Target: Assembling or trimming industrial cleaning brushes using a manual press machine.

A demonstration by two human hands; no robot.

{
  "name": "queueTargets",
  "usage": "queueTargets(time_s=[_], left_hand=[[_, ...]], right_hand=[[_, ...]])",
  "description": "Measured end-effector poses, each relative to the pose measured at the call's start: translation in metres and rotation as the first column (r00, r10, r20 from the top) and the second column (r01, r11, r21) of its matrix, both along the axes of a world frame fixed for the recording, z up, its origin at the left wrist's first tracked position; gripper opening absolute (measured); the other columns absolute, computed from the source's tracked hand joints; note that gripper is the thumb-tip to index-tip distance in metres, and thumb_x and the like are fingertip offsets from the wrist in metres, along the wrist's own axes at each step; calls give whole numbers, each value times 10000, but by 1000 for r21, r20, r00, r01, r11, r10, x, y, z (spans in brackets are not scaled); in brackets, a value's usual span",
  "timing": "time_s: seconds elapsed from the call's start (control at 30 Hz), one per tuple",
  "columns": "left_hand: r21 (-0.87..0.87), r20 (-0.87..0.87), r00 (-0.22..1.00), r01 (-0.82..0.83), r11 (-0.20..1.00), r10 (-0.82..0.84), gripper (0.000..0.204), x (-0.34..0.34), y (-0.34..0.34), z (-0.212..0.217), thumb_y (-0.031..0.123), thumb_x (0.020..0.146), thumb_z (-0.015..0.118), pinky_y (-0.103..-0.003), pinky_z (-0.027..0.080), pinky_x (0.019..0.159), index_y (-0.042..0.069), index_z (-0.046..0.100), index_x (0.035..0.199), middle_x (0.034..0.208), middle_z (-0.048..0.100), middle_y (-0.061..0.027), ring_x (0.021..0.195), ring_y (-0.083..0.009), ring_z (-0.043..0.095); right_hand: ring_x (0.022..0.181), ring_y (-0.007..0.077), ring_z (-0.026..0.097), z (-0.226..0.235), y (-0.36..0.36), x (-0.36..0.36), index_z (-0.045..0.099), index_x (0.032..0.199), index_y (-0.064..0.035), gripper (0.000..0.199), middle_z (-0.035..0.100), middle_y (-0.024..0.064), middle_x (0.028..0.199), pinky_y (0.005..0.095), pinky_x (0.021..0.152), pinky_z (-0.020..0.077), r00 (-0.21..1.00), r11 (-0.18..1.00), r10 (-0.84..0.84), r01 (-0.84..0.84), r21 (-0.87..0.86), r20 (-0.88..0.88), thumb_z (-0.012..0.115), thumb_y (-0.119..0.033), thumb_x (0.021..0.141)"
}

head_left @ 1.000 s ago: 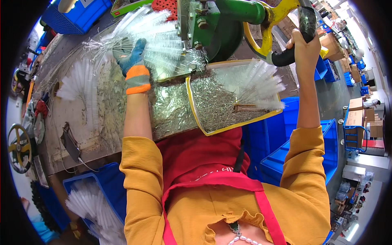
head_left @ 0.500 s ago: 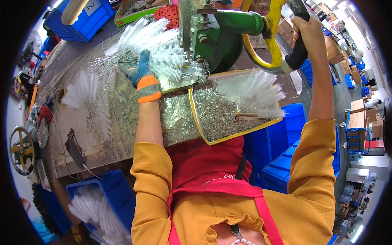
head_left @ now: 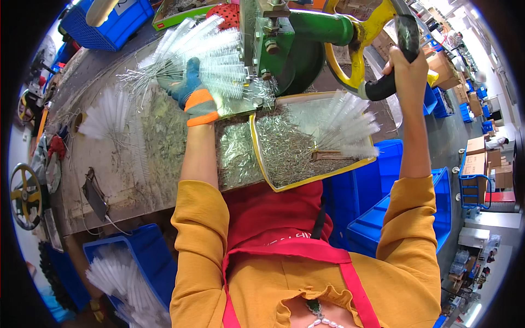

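The left hand (head_left: 188, 90), in a blue glove with an orange cuff, has its fingers clenched around a fan of white bristled tube brushes with twisted wire stems (head_left: 205, 52), pressing them toward the green cast-metal bench machine (head_left: 290, 41). Against the view from 1 second back, this hand has travelled right along the bench (head_left: 109, 158), so the brush tips now sit just beside the machine's grey steel head, where before they lay well short of it. I judge that the bundle is being fed in for trimming or cutting.

The bare right hand (head_left: 407, 68) grasps the black handle (head_left: 402, 52) on the yellow handwheel (head_left: 358, 52), fingers wrapped tight. It sits higher and further over than it did 1 second ago, which suggests the wheel is mid-turn and the machine is working while the brushes are presented.

Below the machine, a yellow-rimmed metal tray (head_left: 262, 164) holds a heap of short wire offcuts and a second fan of finished white brushes (head_left: 344, 128), unchanged in place. More loose white brushes (head_left: 104, 117) lie on the bench to the left, and a blue plastic crate (head_left: 145, 249) under the bench holds another batch.
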State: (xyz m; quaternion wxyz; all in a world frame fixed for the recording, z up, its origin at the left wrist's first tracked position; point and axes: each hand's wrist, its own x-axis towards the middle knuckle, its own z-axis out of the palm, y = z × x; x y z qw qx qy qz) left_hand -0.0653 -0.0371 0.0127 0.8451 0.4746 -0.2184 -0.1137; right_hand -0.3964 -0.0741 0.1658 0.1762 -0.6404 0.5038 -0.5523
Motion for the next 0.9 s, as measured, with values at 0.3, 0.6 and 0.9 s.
queueTargets(time_s=[0.3, 0.6, 0.9], left_hand=[[-32, -5, 996, -86, 996, 86, 794, -6, -9, 4, 12, 598, 733, -287, 394, 864, -12, 269, 1242, 1193, 416, -145, 1030, -218, 449], [153, 214, 966, -180, 972, 145, 756, -3, -3, 4, 101, 629, 729, -298, 368, 870, -13, 288, 1232, 1158, 453, -156, 1035, -236, 447], [268, 193, 961, -246, 931, 199, 660, -3, -4, 17, 209, 676, 700, -308, 366, 868, -23, 349, 1184, 1131, 481, -160, 1015, -246, 472]], right_hand=[[395, 104, 467, 45, -34, -3, 477, 608, -45, 189, 461, 21, 476, 236, 396, 398, 970, 976, 117, -72, 207, -214, 533, -182, 726], [434, 112, 492, -44, 29, 30, 406, 872, 9, 206, 498, 46, 540, 223, 432, 400, 950, 992, 14, 25, -121, 313, 538, -54, 726], [445, 111, 523, -1, 6, 4, 449, 789, 5, 156, 511, 60, 543, 237, 434, 430, 1000, 999, 23, -22, 39, -8, 540, -93, 707]])
